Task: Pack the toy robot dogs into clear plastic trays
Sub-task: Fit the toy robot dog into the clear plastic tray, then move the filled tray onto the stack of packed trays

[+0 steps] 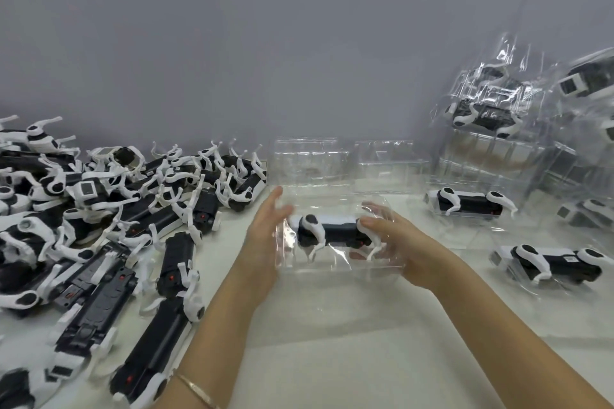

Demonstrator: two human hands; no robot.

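A black-and-white toy robot dog (332,232) lies on its side inside a clear plastic tray (332,267) at the table's centre. My left hand (265,236) rests flat against the tray's left end, fingers straight and apart. My right hand (395,242) grips the tray's right end, with the thumb over the dog's rear. A large heap of loose robot dogs (99,219) covers the left side of the table.
Two empty clear trays (309,159) stand behind the held one. Packed trays with dogs (468,204) lie at the right, another (555,264) nearer, and a tall stack of packed trays (488,116) rises at the far right. A grey wall (265,43) closes the back.
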